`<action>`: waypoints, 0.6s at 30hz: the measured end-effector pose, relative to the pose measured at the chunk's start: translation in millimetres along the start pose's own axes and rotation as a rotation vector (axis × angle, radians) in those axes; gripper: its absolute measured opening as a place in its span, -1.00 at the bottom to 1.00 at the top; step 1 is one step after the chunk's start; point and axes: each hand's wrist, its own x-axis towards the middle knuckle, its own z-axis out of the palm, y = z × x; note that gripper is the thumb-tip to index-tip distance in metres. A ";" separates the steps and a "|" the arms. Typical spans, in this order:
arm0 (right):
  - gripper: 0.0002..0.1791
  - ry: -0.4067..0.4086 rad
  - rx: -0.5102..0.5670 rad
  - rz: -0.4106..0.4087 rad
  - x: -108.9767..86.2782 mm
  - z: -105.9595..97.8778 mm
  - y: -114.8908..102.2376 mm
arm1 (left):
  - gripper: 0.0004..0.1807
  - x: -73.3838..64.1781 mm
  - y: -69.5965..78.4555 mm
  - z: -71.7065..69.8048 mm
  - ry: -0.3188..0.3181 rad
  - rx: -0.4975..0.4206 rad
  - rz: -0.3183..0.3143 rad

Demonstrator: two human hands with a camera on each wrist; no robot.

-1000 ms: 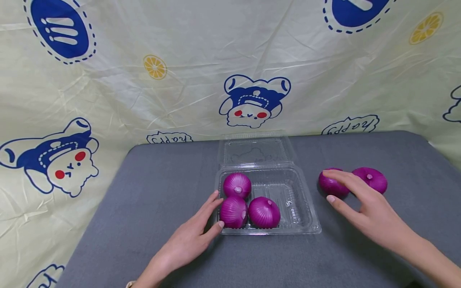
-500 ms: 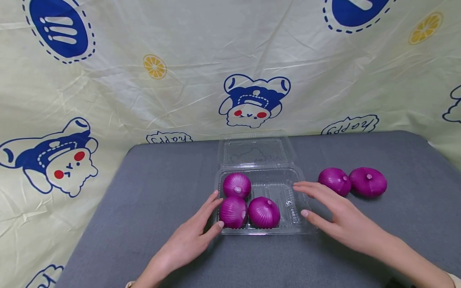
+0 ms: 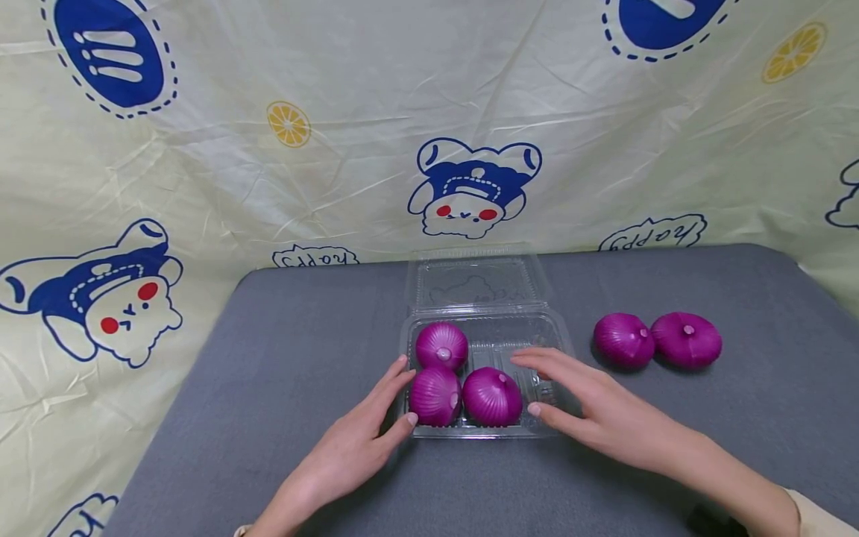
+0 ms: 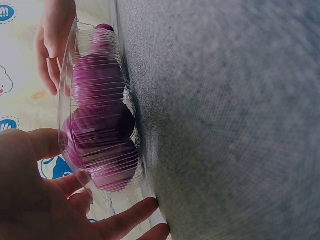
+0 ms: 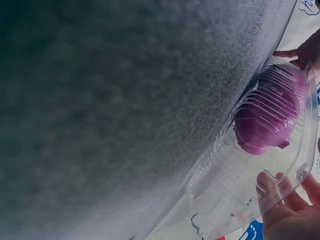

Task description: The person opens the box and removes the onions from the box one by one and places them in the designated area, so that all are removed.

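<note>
A clear plastic clamshell box (image 3: pixel 564 328) lies on the table with its lid (image 3: pixel 476 283) folded back. Inside its left part are a rear onion (image 3: pixel 441 345), a front-left onion (image 3: pixel 435 397) and a front-middle onion (image 3: pixel 493 397), all purple. My left hand (image 3: pixel 352 447) rests against the box's left side, its fingers extended and its thumb near the rim. Over the box's right part reaches my right hand (image 3: pixel 597 410), fingers spread and holding nothing; its fingertips show through the clear wall in the right wrist view.
To the right of the box, two more purple onions sit side by side on the grey tabletop (image 3: pixel 302 328), a left one (image 3: pixel 622 341) and a right one (image 3: pixel 687 341). A cartoon-printed cloth (image 3: pixel 349 171) hangs behind the table.
My right hand has moved left, away from the two onions outside the box, and now reaches over the box's right part. The left hand and all the onions stay practically in place.
</note>
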 end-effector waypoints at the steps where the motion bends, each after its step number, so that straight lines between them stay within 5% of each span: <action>1: -0.37 -0.012 0.008 0.010 1.4 0.8 -0.2 | -0.32 0.0 0.2 0.1 0.000 0.000 0.000; 18: -0.34 -0.173 -0.029 0.053 24.3 4.7 2.3 | -0.34 -0.8 2.2 -0.2 0.012 0.001 0.009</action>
